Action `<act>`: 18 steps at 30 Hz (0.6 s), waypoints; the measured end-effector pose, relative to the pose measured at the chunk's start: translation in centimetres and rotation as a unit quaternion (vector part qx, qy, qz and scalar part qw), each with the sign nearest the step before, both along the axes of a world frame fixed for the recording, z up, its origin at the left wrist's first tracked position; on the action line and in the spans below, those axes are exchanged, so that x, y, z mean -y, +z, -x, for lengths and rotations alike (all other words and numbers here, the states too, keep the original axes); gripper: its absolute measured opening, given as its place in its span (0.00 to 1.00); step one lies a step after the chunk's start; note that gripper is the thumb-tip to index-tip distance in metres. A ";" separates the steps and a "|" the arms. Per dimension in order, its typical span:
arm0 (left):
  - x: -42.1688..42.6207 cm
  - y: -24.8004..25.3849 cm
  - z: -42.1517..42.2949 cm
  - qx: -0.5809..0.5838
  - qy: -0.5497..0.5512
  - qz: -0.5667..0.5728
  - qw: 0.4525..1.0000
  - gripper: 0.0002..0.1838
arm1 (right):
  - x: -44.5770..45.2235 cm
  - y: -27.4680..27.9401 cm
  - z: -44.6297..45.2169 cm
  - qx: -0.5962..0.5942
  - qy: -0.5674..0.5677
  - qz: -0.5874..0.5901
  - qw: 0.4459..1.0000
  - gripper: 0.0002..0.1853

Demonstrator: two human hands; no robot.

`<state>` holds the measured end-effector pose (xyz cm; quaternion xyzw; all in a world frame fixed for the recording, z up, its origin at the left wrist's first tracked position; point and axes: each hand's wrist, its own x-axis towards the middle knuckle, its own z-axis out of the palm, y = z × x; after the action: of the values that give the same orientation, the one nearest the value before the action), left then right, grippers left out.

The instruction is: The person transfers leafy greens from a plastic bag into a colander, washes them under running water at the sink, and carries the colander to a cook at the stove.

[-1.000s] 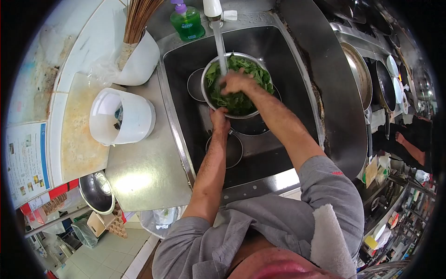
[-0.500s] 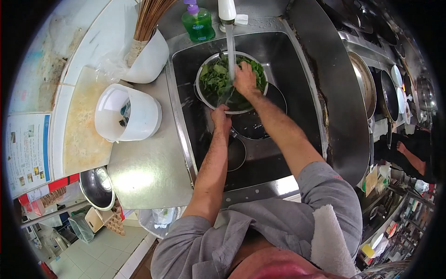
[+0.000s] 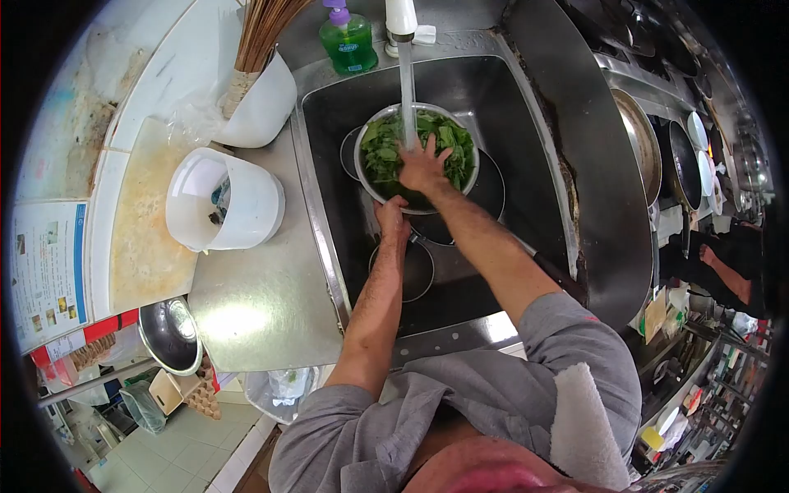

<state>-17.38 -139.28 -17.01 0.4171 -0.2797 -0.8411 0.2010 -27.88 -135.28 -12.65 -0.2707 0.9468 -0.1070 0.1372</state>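
Note:
A round metal bowl (image 3: 475,167) full of leafy greens (image 3: 380,149) stands in the sink, under a stream of water from the faucet (image 3: 401,18). My left hand (image 3: 393,217) grips the bowl's near rim, with some of its fingers hidden. On top of the leaves lies my right hand (image 3: 425,167), its fingers spread and nothing held. Water runs down beside that hand's fingers. Beneath and around the bowl are round pans (image 3: 417,274), partly covered by the bowl and my arms.
Left of the sink (image 3: 526,140), a white bucket (image 3: 271,205) and a white holder (image 3: 267,103) with a stick broom stand on the steel counter (image 3: 246,287). A green soap bottle (image 3: 348,45) is by the faucet. Frying pans (image 3: 682,164) hang at right; another person's arm (image 3: 727,275) shows there.
My right hand has gone from fingers curled into the leaves to spread over them, slightly lower and left. The bowl has shifted a little toward me and right with my left hand.

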 end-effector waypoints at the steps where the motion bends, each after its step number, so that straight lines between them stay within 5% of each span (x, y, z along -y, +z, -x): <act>1: 0.1 0.9 0.1 0.000 -0.002 0.002 1.000 0.33 | 0.8 1.2 -0.8 0.000 -0.002 0.002 1.000 0.25; 3: 0.0 1.9 0.6 -0.073 0.028 -0.004 0.997 0.29 | 0.8 2.7 -2.1 0.098 0.040 -0.053 0.993 0.24; 9: 1.3 0.1 -0.4 -0.046 0.040 0.006 0.998 0.30 | -2.7 1.8 0.4 0.097 0.187 -0.088 0.974 0.25; 11: 0.5 0.4 -0.3 -0.025 0.026 0.012 0.999 0.33 | -1.8 -0.5 0.1 0.011 0.043 0.026 0.999 0.25; 12: 0.6 0.4 -0.1 -0.026 0.026 0.014 0.999 0.33 | -0.4 -0.1 -0.6 0.043 0.004 -0.013 0.999 0.28; 16: 1.2 0.6 -0.4 -0.041 0.019 -0.001 0.999 0.31 | -1.2 2.5 2.2 0.270 0.029 0.059 0.961 0.27; 18: 1.7 0.0 -0.3 -0.025 0.013 0.013 1.000 0.30 | -1.3 3.1 4.8 0.219 -0.016 0.127 0.967 0.24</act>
<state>-17.08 -141.01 -17.04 0.3971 -0.2798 -0.8449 0.2240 -32.70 -133.93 -9.51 -0.2409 0.8763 -0.2857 0.3040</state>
